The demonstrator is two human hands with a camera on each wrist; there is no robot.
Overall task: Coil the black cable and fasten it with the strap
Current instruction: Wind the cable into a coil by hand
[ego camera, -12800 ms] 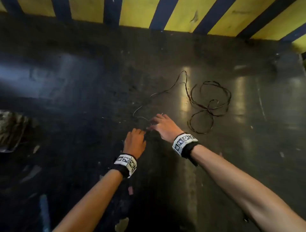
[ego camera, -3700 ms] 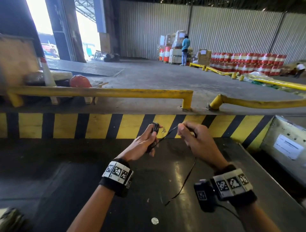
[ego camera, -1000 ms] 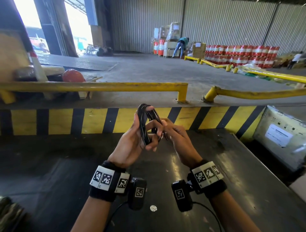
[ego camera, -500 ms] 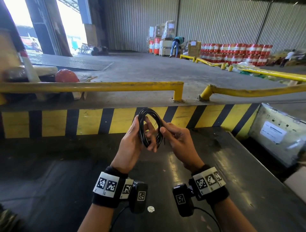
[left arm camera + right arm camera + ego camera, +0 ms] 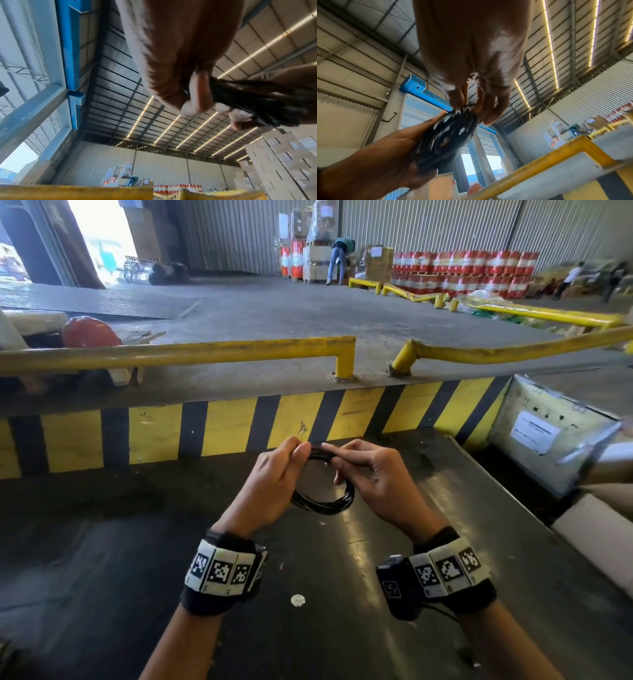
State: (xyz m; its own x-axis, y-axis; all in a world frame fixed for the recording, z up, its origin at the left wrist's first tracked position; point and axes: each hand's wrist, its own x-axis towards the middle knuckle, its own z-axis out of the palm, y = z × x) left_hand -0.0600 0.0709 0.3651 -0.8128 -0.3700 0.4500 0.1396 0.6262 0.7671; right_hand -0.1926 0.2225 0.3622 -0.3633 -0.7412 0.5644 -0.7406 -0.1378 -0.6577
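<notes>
— Where is the thin black cable, wound into a round coil (image 5: 323, 503)?

— Held in the air above the dark, scuffed metal platform (image 5: 102, 542), on the near side of the yellow-and-black striped wall (image 5: 222, 429); both hands meet at its top.

— The left hand (image 5: 272, 479)?

— Fingers curled round the coil's left side, thumb and fingertips pinching the bundled strands at the top; its wrist view is blurred but shows the strands running out from under its fingers (image 5: 199, 93).

— And the right hand (image 5: 371, 474)?

— Thumb and forefinger nip the same top section just beside the left's; the other fingers curl loosely; whether a strap sits there I cannot tell.
</notes>
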